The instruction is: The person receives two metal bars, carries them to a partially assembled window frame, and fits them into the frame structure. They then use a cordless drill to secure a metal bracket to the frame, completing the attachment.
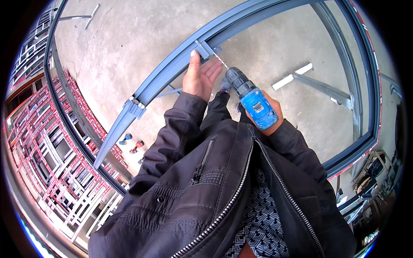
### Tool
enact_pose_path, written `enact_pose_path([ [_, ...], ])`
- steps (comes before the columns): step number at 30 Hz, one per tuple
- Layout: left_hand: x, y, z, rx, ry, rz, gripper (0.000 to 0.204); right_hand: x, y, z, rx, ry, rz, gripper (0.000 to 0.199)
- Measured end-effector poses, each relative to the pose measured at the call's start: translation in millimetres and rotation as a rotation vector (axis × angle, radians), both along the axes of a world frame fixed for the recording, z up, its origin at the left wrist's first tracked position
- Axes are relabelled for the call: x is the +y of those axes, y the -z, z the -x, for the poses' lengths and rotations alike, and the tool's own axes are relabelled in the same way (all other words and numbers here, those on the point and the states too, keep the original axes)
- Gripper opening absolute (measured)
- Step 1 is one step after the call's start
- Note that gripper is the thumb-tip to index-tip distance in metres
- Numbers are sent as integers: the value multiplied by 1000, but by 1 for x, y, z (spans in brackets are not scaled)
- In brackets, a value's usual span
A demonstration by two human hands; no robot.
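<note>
My right hand is wrapped round a blue and black cordless drill. From its chuck a long drill bit points up and left, its tip at or very close to a small grey metal bracket on the frame bar. Beside that bracket is my left hand, palm up, with the fingers stretched out and the thumb raised against the bar. The grey metal frame bar crosses in front of me. A hinge-like joint links it to a narrower grey bar at lower left.
The large dark frame curves round my work area. Metal stands with white ends are on the concrete floor. Stacked frames with red and white wrapping lie at left. Small blue and red tools lie near my left sleeve.
</note>
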State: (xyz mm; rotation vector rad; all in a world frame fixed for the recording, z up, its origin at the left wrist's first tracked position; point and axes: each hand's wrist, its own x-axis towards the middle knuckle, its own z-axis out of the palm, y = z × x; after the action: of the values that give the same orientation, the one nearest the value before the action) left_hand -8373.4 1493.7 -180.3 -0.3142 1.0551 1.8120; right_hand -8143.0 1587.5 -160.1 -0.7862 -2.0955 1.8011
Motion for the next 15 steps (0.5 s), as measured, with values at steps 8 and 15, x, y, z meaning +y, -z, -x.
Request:
enact_pose_path([
  [8, -29, -29, -20, 1150, 357, 530, 46, 4, 7, -1, -9, -18, 26, 30],
  [15, 0, -46, 0, 2166, 454, 725, 79, 6, 4, 0, -18, -35, 34, 27],
])
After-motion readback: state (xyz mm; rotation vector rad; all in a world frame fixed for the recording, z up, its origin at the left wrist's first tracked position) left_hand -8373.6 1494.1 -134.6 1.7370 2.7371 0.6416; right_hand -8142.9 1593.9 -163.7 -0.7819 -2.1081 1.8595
